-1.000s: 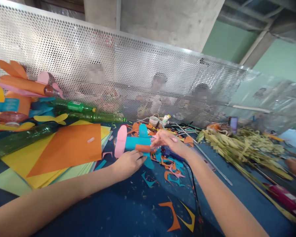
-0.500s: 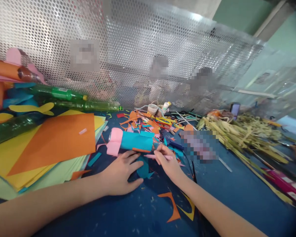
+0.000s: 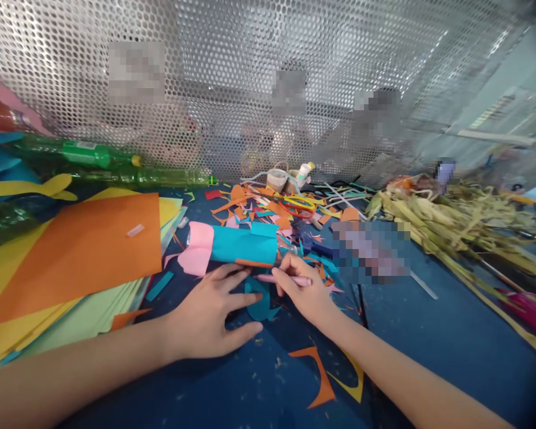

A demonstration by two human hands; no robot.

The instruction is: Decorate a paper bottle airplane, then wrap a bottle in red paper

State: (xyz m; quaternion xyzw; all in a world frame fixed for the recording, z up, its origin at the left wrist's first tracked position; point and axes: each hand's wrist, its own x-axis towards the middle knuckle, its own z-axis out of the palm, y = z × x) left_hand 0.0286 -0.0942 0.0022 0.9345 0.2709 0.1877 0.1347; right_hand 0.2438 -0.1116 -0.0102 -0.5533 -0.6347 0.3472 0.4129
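My left hand (image 3: 214, 313) lies with spread fingers on the blue tabletop, its fingertips pressing a blue paper cutout (image 3: 258, 307). A pink pen (image 3: 304, 280) is pinched in the fingers of my right hand (image 3: 301, 292). Its tip points left, over the upper part of the cutout and close to my left fingers, which partly cover the paper. Just beyond both hands, a bottle wrapped in blue paper (image 3: 243, 243) lies on its side. Pink paper pieces (image 3: 197, 247) stick out at its left end, and clear plastic shows at the right.
Stacked coloured paper sheets (image 3: 93, 250) lie at left, with green bottles (image 3: 84, 154) behind. Paper scraps (image 3: 277, 208) litter the middle back near small cups (image 3: 277, 180). Dried husks (image 3: 464, 232) spread at right. A perforated metal screen (image 3: 232, 71) rises behind; people sit beyond it.
The camera view has shifted a little, tilting downward. The pen in my right hand has moved slightly left over the cutout. My left hand stays spread on the paper.
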